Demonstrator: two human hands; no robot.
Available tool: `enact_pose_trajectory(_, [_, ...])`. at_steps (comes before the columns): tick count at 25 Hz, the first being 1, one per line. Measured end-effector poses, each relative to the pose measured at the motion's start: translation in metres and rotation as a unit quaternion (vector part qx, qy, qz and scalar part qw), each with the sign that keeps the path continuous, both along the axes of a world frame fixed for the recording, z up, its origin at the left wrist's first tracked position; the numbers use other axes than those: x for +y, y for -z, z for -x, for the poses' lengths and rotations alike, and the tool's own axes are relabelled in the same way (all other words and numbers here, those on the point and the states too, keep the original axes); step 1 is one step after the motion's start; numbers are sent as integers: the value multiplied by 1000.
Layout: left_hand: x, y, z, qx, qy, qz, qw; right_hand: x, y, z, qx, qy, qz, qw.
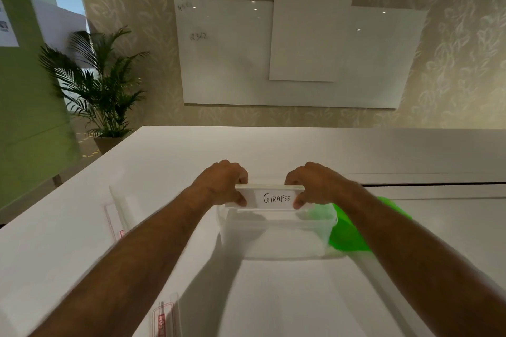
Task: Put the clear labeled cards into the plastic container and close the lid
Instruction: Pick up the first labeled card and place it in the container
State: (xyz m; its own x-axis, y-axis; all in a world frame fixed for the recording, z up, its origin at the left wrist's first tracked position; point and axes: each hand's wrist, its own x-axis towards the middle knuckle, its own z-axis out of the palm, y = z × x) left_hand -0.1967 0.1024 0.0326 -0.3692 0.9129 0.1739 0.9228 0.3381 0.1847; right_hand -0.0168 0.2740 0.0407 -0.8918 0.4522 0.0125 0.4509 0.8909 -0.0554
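Observation:
A stack of clear cards (269, 197), the front one labeled "GIRAFEE", stands on edge just above the open clear plastic container (273, 235) on the white table. My left hand (223, 182) pinches the stack's left end and my right hand (312, 183) pinches its right end. The green lid (346, 235) lies to the right of the container, partly hidden under my right forearm. I cannot tell whether the stack touches the container's rim.
Two clear cards with red print lie on the table: one on the left (116, 213), one near the front edge (165, 317). A seam (432, 185) crosses the table at right. A potted palm (101, 85) stands beyond the table's far left corner.

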Motion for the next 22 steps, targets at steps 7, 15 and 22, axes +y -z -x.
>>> enact_pose_trajectory(7, [34, 17, -4, 90, 17, 159, 983, 10, 28, 19, -87, 0, -18, 996])
enact_pose_trajectory(15, [45, 26, -10, 148, 22, 218, 964, 5, 34, 29, -160, -26, -58, 985])
enact_pose_trajectory(22, [38, 24, -16, 154, 20, 201, 967, 3, 30, 23, -111, -11, -23, 993])
